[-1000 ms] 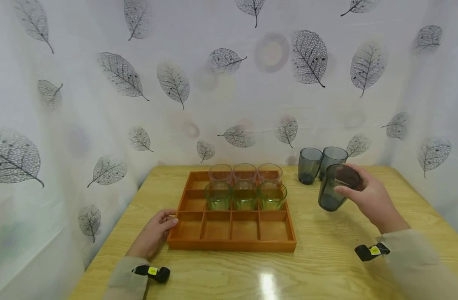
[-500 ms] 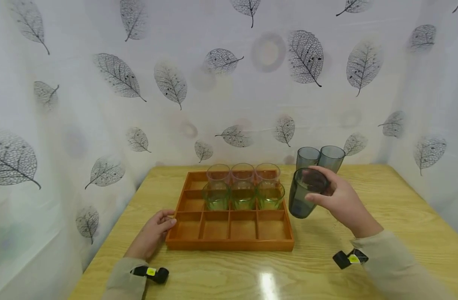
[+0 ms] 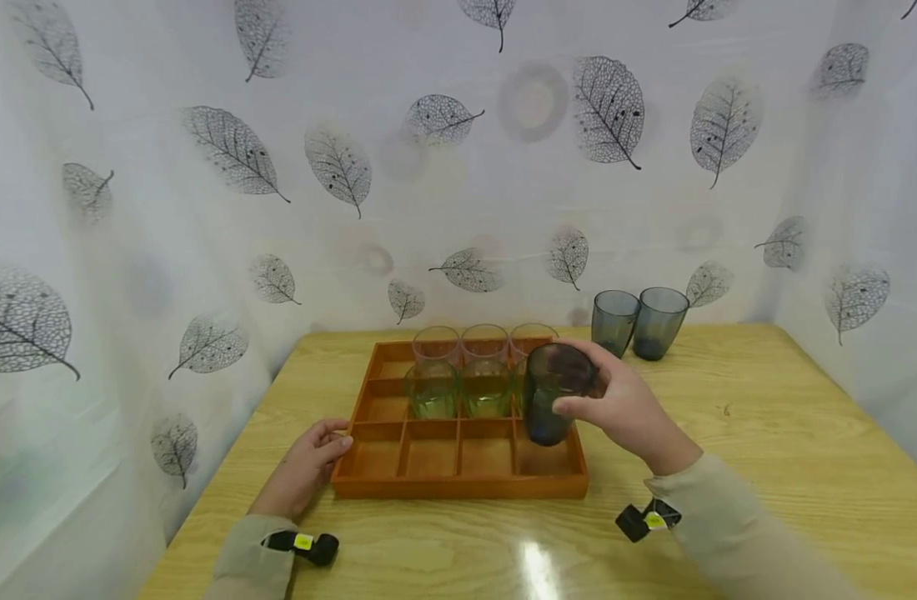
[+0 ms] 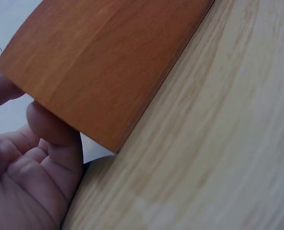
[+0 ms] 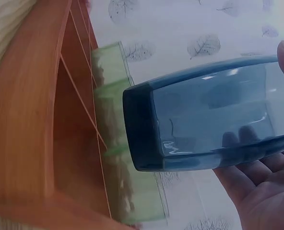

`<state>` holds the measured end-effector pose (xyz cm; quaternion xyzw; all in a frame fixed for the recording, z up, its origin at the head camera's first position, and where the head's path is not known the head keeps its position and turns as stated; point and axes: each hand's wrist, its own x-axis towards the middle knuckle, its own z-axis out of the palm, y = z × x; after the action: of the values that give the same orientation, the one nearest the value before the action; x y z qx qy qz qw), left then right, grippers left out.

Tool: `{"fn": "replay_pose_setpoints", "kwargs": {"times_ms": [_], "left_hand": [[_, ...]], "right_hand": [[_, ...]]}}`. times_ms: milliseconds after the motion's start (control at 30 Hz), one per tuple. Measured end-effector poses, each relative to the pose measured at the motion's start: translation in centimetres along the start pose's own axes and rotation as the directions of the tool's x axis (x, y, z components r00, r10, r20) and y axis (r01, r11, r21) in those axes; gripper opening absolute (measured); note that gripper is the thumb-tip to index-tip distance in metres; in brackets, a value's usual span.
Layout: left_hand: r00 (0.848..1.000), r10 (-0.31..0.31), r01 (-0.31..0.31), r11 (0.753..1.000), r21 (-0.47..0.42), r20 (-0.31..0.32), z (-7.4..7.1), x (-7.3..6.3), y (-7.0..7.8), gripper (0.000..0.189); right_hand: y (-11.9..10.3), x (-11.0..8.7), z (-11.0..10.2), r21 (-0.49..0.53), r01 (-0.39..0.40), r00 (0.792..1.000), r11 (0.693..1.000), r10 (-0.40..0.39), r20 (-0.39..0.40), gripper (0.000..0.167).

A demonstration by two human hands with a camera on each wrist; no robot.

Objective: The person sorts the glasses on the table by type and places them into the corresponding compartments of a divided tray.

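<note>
My right hand (image 3: 623, 408) grips a smoky grey drinking glass (image 3: 556, 392) round its upper part, thumb on the near side. The glass is tilted, base down and to the left, above the front right compartment of the wooden divided tray (image 3: 458, 490). In the right wrist view the glass (image 5: 209, 115) looks bluish, its dark base pointing toward the tray. My left hand (image 3: 304, 467) holds the tray's left edge near the front corner; the left wrist view shows the thumb (image 4: 51, 124) against the tray's end. Green glasses (image 3: 433, 392) fill several middle compartments, with clear pinkish glasses (image 3: 436, 343) behind them.
Two more grey glasses (image 3: 614, 321) stand upright at the back right of the wooden table (image 3: 766, 417). A white curtain (image 3: 458, 183) with leaf prints hangs behind the table and along its sides.
My right hand has carried the grey glass leftward, from beside the two other grey glasses to over the tray's front right. The left hand stays at the tray's edge.
</note>
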<state>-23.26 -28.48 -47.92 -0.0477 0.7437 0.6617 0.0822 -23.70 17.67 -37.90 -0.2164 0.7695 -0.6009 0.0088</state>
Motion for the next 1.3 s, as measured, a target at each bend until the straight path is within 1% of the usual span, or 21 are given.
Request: {"fn": "replay_pose_setpoints", "kwargs": {"times_ms": [133, 267, 367, 433, 633, 767, 867, 967, 1067, 1300], "left_hand": [[1.000, -0.001, 0.001, 1.000, -0.006, 0.004, 0.1, 0.0, 0.1, 0.043], [1.000, -0.002, 0.002, 1.000, -0.007, 0.007, 0.1, -0.1, 0.2, 0.043], [1.000, 0.002, -0.002, 1.000, 0.011, 0.018, 0.0, -0.1, 0.3, 0.046], [1.000, 0.001, -0.002, 1.000, 0.020, 0.025, 0.0, -0.2, 0.4, 0.047], [1.000, -0.004, 0.004, 1.000, 0.014, 0.021, 0.1, -0.2, 0.4, 0.047], [1.000, 0.000, 0.000, 1.000, 0.019, 0.019, 0.0, -0.1, 0.3, 0.045], [1.000, -0.003, 0.002, 1.000, 0.027, 0.014, -0.1, 0.0, 0.2, 0.045], [1.000, -0.009, 0.009, 0.999, 0.033, 0.008, -0.1, 0.0, 0.2, 0.045], [1.000, -0.009, 0.009, 0.999, 0.039, 0.010, -0.1, 0.0, 0.3, 0.046], [1.000, -0.009, 0.009, 1.000, 0.030, 0.014, -0.1, 0.0, 0.2, 0.045]], "right_hand": [[-0.1, 0.7, 1.6, 0.009, 0.002, 1.000, 1.000, -0.002, 0.003, 0.075], [-0.2, 1.5, 3.2, 0.076, 0.019, 0.999, 0.997, -0.021, 0.026, 0.076], [-0.5, 2.1, 4.3, 0.097, 0.024, 0.999, 0.995, -0.028, 0.043, 0.077], [-0.6, 2.4, 5.0, 0.097, 0.025, 0.998, 0.995, -0.030, 0.049, 0.078], [-1.0, 3.2, 7.2, 0.067, -0.006, 0.999, 0.998, 0.003, 0.045, 0.079], [-0.9, 3.8, 8.9, 0.087, -0.023, 0.998, 0.996, 0.017, 0.065, 0.078], [-0.7, 4.1, 10.2, 0.136, -0.011, 0.996, 0.991, -0.002, 0.092, 0.078], [-0.5, 4.3, 11.4, 0.147, 0.023, 0.994, 0.989, -0.038, 0.101, 0.079], [-0.2, 4.4, 12.4, 0.132, 0.040, 0.993, 0.990, -0.055, 0.105, 0.082], [0.8, 4.2, 13.7, 0.078, 0.008, 0.994, 0.997, -0.017, 0.110, 0.081]]}}
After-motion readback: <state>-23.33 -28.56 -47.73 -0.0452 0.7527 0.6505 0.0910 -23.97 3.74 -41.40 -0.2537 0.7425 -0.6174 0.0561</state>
